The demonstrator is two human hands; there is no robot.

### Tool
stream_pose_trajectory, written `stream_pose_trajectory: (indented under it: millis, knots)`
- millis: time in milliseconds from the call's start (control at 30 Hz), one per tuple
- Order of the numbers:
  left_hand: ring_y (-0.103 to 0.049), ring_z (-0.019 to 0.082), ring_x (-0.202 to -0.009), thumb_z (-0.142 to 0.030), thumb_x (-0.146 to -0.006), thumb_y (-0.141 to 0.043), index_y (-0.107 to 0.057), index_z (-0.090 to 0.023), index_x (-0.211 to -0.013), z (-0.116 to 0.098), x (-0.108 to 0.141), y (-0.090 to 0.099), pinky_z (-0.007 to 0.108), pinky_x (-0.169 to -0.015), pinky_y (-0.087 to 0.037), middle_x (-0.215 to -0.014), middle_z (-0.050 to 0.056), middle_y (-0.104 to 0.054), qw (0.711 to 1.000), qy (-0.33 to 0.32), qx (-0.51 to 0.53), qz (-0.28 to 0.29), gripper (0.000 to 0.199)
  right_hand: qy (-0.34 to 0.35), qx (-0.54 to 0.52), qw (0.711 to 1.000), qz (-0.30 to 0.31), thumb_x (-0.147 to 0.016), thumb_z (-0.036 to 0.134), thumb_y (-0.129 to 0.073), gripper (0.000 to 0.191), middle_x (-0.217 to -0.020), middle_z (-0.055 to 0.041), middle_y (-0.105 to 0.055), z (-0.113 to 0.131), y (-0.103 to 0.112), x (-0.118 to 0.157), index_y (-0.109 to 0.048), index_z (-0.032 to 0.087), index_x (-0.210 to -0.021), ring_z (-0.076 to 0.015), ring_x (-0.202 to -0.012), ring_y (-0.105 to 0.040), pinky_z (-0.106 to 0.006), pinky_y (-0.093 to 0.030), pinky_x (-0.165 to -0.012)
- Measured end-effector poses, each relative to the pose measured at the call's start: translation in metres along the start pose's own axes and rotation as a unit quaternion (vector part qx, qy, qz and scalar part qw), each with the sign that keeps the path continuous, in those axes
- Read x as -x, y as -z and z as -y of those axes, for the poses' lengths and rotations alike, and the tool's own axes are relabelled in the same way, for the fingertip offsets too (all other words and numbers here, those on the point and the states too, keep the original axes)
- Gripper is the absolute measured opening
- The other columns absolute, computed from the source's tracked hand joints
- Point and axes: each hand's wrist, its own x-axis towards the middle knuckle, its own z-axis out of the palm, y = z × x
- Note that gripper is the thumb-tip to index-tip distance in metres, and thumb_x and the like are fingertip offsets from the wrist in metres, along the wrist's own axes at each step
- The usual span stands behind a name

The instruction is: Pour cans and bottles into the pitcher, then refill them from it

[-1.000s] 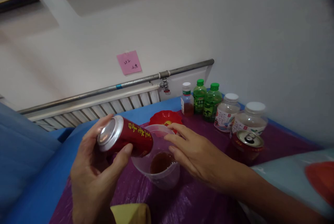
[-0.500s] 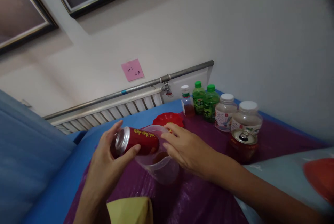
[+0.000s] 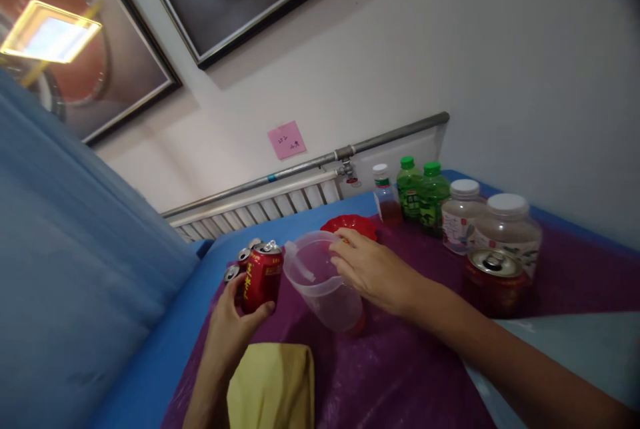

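Observation:
My left hand [image 3: 231, 326] is wrapped round a red drink can [image 3: 265, 282], which stands nearly upright in the air with its opened tab on top. Just right of the can is a translucent plastic pitcher [image 3: 330, 302], tilted over the purple cover. My right hand [image 3: 377, 272] grips the pitcher at its right side near the rim; the fingers hide whether a handle is there. Some reddish colour shows at the pitcher's base. Behind the held can stand several opened cans [image 3: 232, 273], partly hidden by it.
A red scalloped dish [image 3: 357, 224] lies behind the pitcher. Along the right stand a small bottle [image 3: 387, 196], green bottles [image 3: 433, 199], white-lidded jars [image 3: 463, 216] and another can [image 3: 495, 282]. A yellow cloth [image 3: 275, 386] lies in front; a blue curtain [image 3: 75, 249] hangs left.
The can was tipped over the pitcher's mouth; now my left hand holds it upright, left of the pitcher. The pitcher still sits in my right hand. The view has shifted left.

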Motion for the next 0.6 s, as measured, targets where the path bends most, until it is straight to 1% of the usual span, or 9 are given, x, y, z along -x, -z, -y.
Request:
stream_pose_trajectory:
  millis: [67,133,233,300,400,500,567,600]
  knots:
    - [-0.067,0.032,-0.1,-0.037,-0.048,-0.083,-0.059,-0.016,-0.117,0.028,-0.002,0.002,0.043,-0.087,-0.053,-0.109,0.011,-0.071,0.998,0.034,0.055,-0.016,0.076,0.001,-0.001,1.0,-0.003,-0.096,0.015,-0.043,0.024,-0.103,-0.0098,-0.063,0.0,0.0,0.0,-0.066,0.017,-0.096,-0.0219,-0.103,-0.059,-0.037,-0.053,-0.087]
    - [-0.068,0.031,-0.101,-0.04,-0.05,-0.08,-0.058,-0.014,-0.115,0.058,-0.004,0.006,0.04,-0.084,-0.055,-0.11,0.013,-0.072,0.994,0.052,0.084,-0.052,0.074,0.004,-0.001,1.0,-0.007,-0.097,0.015,-0.042,0.025,-0.103,-0.0094,-0.063,-0.001,-0.001,0.001,-0.066,0.018,-0.096,-0.0216,-0.101,-0.059,-0.037,-0.054,-0.086]
    - [-0.068,0.033,-0.1,-0.038,-0.054,-0.076,-0.059,-0.013,-0.109,0.097,-0.009,0.015,0.04,-0.081,-0.055,-0.106,0.014,-0.073,0.986,0.083,0.083,-0.121,0.063,0.013,0.0,1.0,-0.013,-0.096,0.016,-0.041,0.026,-0.102,-0.01,-0.063,-0.002,-0.002,0.001,-0.067,0.018,-0.098,-0.0224,-0.102,-0.059,-0.038,-0.054,-0.085]
    - [-0.07,0.033,-0.096,-0.034,-0.055,-0.077,-0.062,-0.014,-0.102,0.117,-0.015,0.019,0.04,-0.079,-0.056,-0.099,0.011,-0.074,0.981,0.101,0.072,-0.146,0.054,0.021,-0.006,1.0,-0.018,-0.096,0.017,-0.042,0.026,-0.101,-0.0105,-0.063,-0.004,-0.003,0.001,-0.067,0.018,-0.099,-0.0232,-0.103,-0.059,-0.038,-0.054,-0.085]
    - [-0.071,0.029,-0.088,-0.027,-0.059,-0.08,-0.064,-0.014,-0.098,0.138,-0.026,0.018,0.038,-0.078,-0.055,-0.089,0.007,-0.075,0.98,0.122,0.052,-0.151,0.044,0.031,-0.019,0.999,-0.026,-0.096,0.017,-0.042,0.027,-0.1,-0.0105,-0.064,-0.005,-0.004,0.001,-0.068,0.018,-0.101,-0.0228,-0.1,-0.06,-0.038,-0.055,-0.084]
    - [-0.069,0.02,-0.082,-0.027,-0.075,-0.075,-0.065,-0.014,-0.097,0.15,-0.038,0.012,0.039,-0.08,-0.055,-0.091,0.005,-0.072,0.979,0.147,0.029,-0.141,0.028,0.036,-0.018,0.999,-0.027,-0.096,0.017,-0.042,0.026,-0.1,-0.0105,-0.065,-0.005,-0.004,0.001,-0.068,0.018,-0.101,-0.0232,-0.1,-0.06,-0.039,-0.055,-0.085]
    - [-0.067,0.017,-0.083,-0.031,-0.084,-0.068,-0.065,-0.014,-0.099,0.154,-0.044,0.008,0.039,-0.08,-0.055,-0.094,0.004,-0.07,0.977,0.161,0.013,-0.14,0.023,0.038,-0.014,0.999,-0.026,-0.095,0.016,-0.043,0.026,-0.1,-0.0103,-0.065,-0.004,-0.003,0.001,-0.068,0.019,-0.1,-0.0236,-0.101,-0.059,-0.039,-0.055,-0.086]
    - [-0.066,0.017,-0.085,-0.032,-0.086,-0.066,-0.064,-0.014,-0.101,0.155,-0.046,0.006,0.039,-0.081,-0.055,-0.095,0.005,-0.069,0.976,0.166,0.005,-0.142,0.024,0.039,-0.01,0.999,-0.026,-0.095,0.016,-0.043,0.026,-0.1,-0.0101,-0.065,-0.004,-0.003,0.001,-0.068,0.019,-0.099,-0.0234,-0.101,-0.06,-0.039,-0.055,-0.086]
